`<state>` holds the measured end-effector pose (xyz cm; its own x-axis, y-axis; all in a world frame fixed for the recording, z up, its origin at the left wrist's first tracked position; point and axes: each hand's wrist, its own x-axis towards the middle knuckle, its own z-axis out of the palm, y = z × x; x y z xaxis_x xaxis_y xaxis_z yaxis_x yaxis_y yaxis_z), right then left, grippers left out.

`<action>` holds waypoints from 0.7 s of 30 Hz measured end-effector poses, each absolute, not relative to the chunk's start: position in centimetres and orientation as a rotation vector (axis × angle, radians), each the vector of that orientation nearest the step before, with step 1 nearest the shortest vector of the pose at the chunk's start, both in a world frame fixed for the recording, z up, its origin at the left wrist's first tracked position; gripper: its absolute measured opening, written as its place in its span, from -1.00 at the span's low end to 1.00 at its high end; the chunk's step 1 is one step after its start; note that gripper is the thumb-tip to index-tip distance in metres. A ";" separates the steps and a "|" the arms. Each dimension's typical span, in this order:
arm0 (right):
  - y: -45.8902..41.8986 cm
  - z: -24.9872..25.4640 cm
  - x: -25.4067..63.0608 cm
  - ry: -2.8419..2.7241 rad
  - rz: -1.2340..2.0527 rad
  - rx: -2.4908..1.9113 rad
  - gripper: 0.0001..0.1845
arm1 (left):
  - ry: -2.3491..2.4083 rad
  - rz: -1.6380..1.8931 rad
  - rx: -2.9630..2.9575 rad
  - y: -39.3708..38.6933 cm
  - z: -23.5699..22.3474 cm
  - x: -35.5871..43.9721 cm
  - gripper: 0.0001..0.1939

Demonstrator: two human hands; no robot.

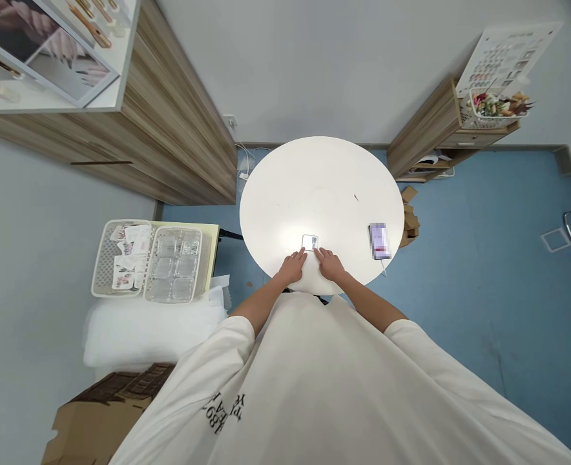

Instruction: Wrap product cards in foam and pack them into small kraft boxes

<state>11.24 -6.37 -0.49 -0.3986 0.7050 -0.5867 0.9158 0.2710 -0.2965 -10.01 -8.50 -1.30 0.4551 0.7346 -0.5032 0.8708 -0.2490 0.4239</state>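
Observation:
A small clear, shiny rectangular piece with a pale edge [309,243] lies flat on the white round table [314,174], close to its near side. My left hand [292,267] rests at the lower left corner of this piece, fingers stretched forward and fingertips touching or very near it. At the lower right corner is my right hand [330,263], its fingers also extended, with the index fingertip at the edge. Neither hand is wrapped around anything. What the clear piece is exactly is too small to tell.
A phone [379,241] with a cable lies at the table's right side. A thin dark item [356,197] is farther back. Left stand a white basket [100,258] with printed cards and a clear-compartment tray [174,265]. Cabinets [183,116] flank the table; a cardboard box [96,420] is lower left.

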 end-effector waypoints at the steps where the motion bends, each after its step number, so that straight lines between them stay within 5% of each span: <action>1: -6.4 -0.5 11.1 2.200 -0.863 1.476 -0.19 | 1.332 -0.285 2.045 -8.5 -1.3 -9.9 -0.18; 21: -5.1 1.1 2.6 2.110 -0.876 1.326 -0.12 | 1.411 -0.373 1.942 -8.7 0.6 -15.9 -0.23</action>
<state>2.56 -5.05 1.14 -0.4043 0.5937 -0.6958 0.9119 0.3204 -0.2565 -15.91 -8.71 0.58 0.3661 0.7154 -0.5952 0.9160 -0.1641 0.3662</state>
